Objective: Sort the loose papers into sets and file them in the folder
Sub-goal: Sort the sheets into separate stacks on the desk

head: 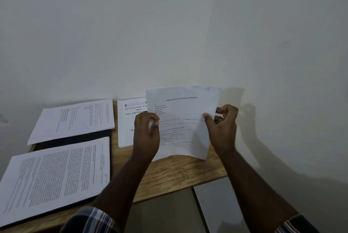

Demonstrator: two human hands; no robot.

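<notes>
While each hand pinches a side, the printed sheet stands upright, slightly curled.

Dim, soft focus; arm shadows on wall right; wide-angle edge warp.

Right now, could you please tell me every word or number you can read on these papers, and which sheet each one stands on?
"S1", handwritten, top right corner of the held sheet.
"Letter of Intent (LOI) for Restaurant Onboarding", its underlined heading, only just legible; its body text is too blurred.
"Pre Examination Trai...", "(PET)", "Post: CRP POs...", on the flat sheet behind, partly hidden.
Far-left sheet: too small to read.
Near-left sheet: too small to read.
</notes>
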